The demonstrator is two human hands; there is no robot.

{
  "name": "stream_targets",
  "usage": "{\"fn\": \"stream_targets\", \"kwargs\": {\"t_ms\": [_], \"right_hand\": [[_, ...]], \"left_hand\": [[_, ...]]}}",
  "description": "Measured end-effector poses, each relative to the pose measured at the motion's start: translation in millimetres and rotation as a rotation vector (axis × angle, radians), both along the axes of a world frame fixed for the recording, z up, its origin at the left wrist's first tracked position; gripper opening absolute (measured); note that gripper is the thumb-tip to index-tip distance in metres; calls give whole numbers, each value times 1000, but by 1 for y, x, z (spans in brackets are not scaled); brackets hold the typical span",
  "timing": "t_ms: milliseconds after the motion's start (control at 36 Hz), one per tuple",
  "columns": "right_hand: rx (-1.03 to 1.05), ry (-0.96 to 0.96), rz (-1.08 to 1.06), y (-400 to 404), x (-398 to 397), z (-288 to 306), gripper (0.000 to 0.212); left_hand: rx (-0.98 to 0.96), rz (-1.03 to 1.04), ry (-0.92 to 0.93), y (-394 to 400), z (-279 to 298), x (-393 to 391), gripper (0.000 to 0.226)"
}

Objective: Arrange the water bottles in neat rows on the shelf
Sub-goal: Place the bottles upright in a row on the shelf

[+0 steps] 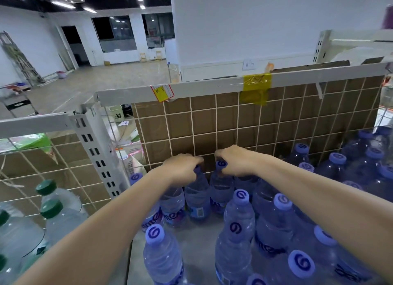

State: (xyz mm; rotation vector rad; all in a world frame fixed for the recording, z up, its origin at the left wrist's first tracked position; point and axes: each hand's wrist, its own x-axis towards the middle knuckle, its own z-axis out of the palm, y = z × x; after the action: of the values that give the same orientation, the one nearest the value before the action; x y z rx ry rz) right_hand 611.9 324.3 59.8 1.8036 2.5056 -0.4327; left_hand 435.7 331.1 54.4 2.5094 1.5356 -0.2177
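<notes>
Several blue water bottles with purple caps stand on the grey shelf [200, 238]. My left hand [180, 167] grips the neck of one blue bottle [196, 197] at the back of the shelf, near the wire grid. My right hand [236, 161] holds the top of the neighbouring bottle [221, 191], whose purple cap shows between the fingers. Both bottles stand upright, side by side, touching. More blue bottles [238, 221] stand in front and to the right, and one [162, 257] stands alone at the front left.
A wire grid backed with brown cardboard [244, 123] closes the shelf's rear. A white slotted upright [95, 148] divides it from the left bay, where clear bottles with green caps [57, 212] stand. Bare shelf lies between the front bottles. An open room stretches beyond.
</notes>
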Motion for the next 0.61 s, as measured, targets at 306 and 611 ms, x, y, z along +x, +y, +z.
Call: {"fn": "stream_targets", "kwargs": {"t_ms": [306,611], "right_hand": [[-71,76,-56,3,2,3,36],[219,81,-253,-18,76,48,28]], "left_hand": [[-50,12,-77,6,-2,0,37],[163,-67,-176,-3,22,29,33]]}}
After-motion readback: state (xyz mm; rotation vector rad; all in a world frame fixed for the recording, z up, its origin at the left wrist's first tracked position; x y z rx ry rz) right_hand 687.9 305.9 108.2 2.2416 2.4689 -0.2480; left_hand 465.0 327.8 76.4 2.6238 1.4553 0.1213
